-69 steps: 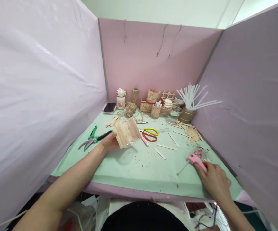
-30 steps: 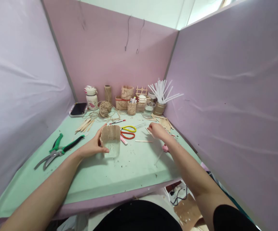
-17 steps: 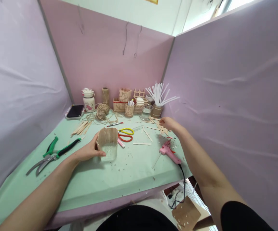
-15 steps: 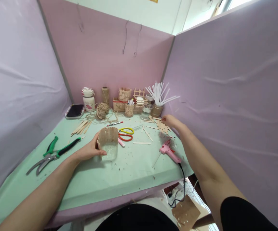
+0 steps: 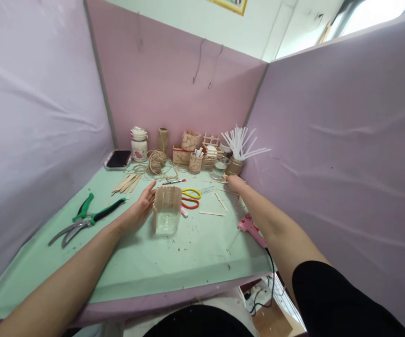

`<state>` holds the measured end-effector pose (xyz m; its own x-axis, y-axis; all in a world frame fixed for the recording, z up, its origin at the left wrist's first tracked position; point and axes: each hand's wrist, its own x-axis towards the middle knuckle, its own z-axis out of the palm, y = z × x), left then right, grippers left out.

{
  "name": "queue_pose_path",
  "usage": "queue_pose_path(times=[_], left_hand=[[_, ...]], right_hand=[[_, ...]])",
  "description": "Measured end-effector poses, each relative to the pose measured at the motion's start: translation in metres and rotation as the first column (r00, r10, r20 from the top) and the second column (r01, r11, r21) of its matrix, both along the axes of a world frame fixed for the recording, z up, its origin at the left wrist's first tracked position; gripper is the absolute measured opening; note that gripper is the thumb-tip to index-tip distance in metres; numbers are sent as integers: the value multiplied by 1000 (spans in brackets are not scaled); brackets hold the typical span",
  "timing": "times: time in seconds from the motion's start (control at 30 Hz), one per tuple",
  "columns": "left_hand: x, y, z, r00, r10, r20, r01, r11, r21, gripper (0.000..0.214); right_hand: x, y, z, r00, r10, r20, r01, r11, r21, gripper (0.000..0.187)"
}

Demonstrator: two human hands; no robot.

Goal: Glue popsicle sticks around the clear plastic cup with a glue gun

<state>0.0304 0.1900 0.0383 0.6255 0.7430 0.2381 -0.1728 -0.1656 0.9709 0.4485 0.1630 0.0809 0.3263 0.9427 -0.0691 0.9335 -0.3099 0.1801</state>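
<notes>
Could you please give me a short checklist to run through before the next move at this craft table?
1. Left hand against the stick-clad container: ok, open fingers touch its side.
2. Container resting on the table: ok.
3. Right hand gripping anything: cannot tell, fingertips hidden.
4. Glue gun clear of the right forearm: not ok, the forearm passes just over it.
5. Scissors apart from both hands: ok, they lie behind the container.
</notes>
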Motion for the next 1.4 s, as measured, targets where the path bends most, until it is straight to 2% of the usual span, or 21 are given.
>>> queue_pose_path(times=[0.1,0.2,0.3,0.37,0.43,0.5,0.53,0.6,0.73,0.83,0.93,1.03,1.07,1.1,1.17,1.2,1.23,1.27,1.3,1.4], left_hand=[[3,2,2,994,69,87,-60,993,-106,95],[2,2,5,987,124,100,-116,989,-87,83],[1,2,8,976,204,72,-201,979,-46,71],[0,4,10,948,315,47,-315,949,-17,61],[-1,5,13,867,496,41,-497,868,16,50],[-2,6,17,741,668,72,-672,739,58,43],[-2,5,19,688,719,100,-726,683,80,41],[-4,1,25,639,753,160,-769,628,117,34],[-8,-9,33,645,731,224,-764,624,163,22],[-10,-14,37,681,691,243,-731,661,170,23],[-13,-16,40,736,628,253,-673,721,165,33],[-18,-23,45,757,584,291,-643,745,176,37],[-20,-27,47,752,578,317,-651,725,223,36],[-22,-31,49,736,581,348,-675,666,316,35],[-24,-39,50,715,609,343,-671,461,580,39],[-24,-42,50,710,630,315,-626,359,693,40],[-23,-44,49,712,646,274,-559,286,779,37],[-22,-46,47,719,656,230,-491,246,836,33],[-20,-46,45,729,658,189,-433,229,872,28],[-16,-44,38,756,644,117,-347,243,906,21]], right_hand=[[-9,-4,-6,1000,-2,15,2,1000,4,35],[-13,-12,-6,1000,-18,-11,18,999,33,36],[-16,-19,4,995,-34,-93,42,995,86,35],[-20,-22,17,983,-37,-179,64,987,147,33],[-31,-25,32,959,-14,-282,83,968,236,34],[-52,-30,47,920,52,-389,92,935,342,33],[-67,-34,52,891,103,-443,93,912,400,31],[-104,-46,56,808,228,-543,100,855,508,27],[-189,-71,39,563,488,-667,148,735,662,42],[-236,-82,20,373,616,-694,168,690,704,40],[-255,-86,11,258,687,-680,163,663,731,29],[-257,-87,10,221,723,-655,198,625,755,25],[-256,-87,10,213,728,-652,223,613,758,24],[-256,-88,9,210,730,-650,245,604,758,24],[-255,-88,6,231,731,-642,258,590,765,23],[-255,-89,5,255,735,-628,241,581,778,22],[-256,-89,3,284,741,-608,217,568,794,20],[-256,-90,1,311,748,-587,192,555,809,18],[-256,-91,0,330,753,-569,170,545,821,16],[-256,-93,-2,339,760,-555,144,541,829,15]])
